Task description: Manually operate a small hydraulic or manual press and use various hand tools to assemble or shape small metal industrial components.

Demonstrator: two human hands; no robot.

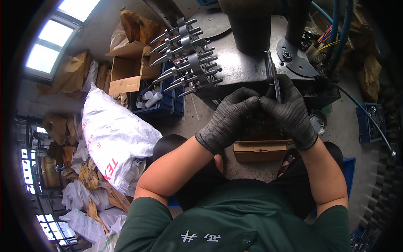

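Both my hands wear dark grey knit gloves and meet in front of the metal machine table (247,69). My right hand (289,110) is closed round a slim metal tool (275,80), which looks like tweezers with a bent tip. Its tip points away from me, over the table's near edge. My left hand (230,119) is closed, thumb and fingers pressed together, with its fingertips close against my right thumb. Whatever it may be pinching is hidden. On the table's left stands a rack of pointed metal rods (195,59).
A dark machine column (252,29) rises from the table, beside a flat grey plate with a bearing (296,59). Below my hands sits a cardboard box (260,152). Left are a white sack (113,134) and a blue crate (168,101); right, another blue crate (371,122) and a round dish (318,122).
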